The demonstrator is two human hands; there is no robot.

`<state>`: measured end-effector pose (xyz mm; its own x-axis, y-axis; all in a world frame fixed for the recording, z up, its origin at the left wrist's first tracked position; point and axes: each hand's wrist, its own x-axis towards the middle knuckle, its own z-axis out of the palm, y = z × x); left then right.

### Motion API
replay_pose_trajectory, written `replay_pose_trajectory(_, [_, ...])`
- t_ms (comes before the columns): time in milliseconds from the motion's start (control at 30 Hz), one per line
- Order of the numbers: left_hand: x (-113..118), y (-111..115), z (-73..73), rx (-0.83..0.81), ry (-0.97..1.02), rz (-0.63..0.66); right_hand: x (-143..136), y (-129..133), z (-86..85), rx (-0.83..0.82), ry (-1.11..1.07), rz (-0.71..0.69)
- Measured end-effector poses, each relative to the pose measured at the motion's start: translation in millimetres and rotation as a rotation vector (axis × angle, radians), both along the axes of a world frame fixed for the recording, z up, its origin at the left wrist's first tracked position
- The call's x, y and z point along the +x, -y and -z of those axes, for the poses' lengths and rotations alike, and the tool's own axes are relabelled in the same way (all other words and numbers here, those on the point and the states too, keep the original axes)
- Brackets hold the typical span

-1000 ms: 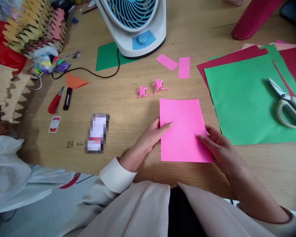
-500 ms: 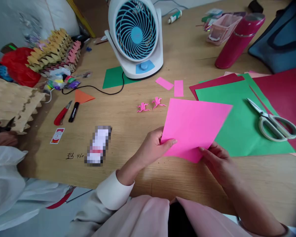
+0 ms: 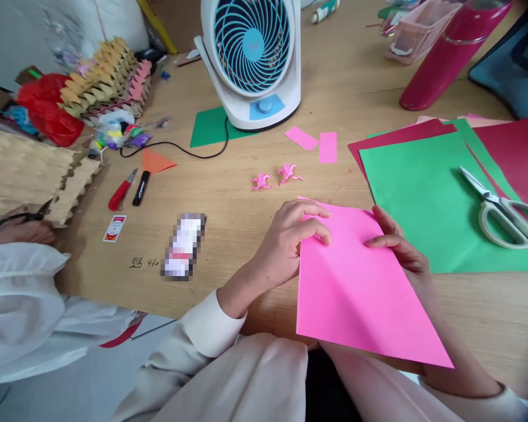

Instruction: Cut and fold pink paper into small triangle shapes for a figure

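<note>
A sheet of pink paper point(image 3: 356, 293) is held between my two hands, tilted over the table's front edge. My left hand point(image 3: 290, 240) grips its upper left corner, thumb hidden behind the fingers. At the upper right edge my right hand point(image 3: 398, 243) pinches the sheet, one finger on top and the palm beneath. Beyond the sheet lie two small folded pink paper frogs point(image 3: 261, 180). Two pink paper strips point(image 3: 328, 147) lie farther back. To the right, white-handled scissors point(image 3: 499, 211) rest on green paper point(image 3: 413, 176).
A white fan point(image 3: 295, 70) stands at the back, its black cable point(image 3: 189, 153) running left. A magenta flask point(image 3: 449, 58) stands back right. A red-handled knife point(image 3: 122, 192), a black cutter point(image 3: 141, 188) and a phone point(image 3: 183, 245) lie left. A co-worker's hand point(image 3: 24, 228) holds dark scissors by egg-carton card point(image 3: 22, 170).
The pink sheet has been turned and brought nearer to me. Both hands have shifted from its lower edge to its far edge. The whole view has tilted slightly downward.
</note>
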<state>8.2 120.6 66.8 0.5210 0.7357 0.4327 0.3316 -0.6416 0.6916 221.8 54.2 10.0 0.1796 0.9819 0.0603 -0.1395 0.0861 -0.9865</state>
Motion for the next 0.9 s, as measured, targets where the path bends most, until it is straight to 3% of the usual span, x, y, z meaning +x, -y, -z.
replay_pose_trajectory(433, [-5.7,0.5,17.3,0.275,-0.192,0.083,1.6,-4.6,10.2,0.050,0.085,0.108])
replay_pose_trajectory(700, [-8.0,11.9,19.9,0.567,-0.216,0.119,-1.2,-0.5,-0.2,-0.002,0.078,0.066])
replay_pose_trajectory(800, [-8.8,13.8,18.9,0.543,-0.201,0.141,-2.5,-1.0,-2.0,0.020,0.091,0.048])
replay_pose_trajectory(900, [-9.7,14.4,18.4,0.389,-0.159,0.174,-0.5,-2.8,1.7,0.022,0.104,0.028])
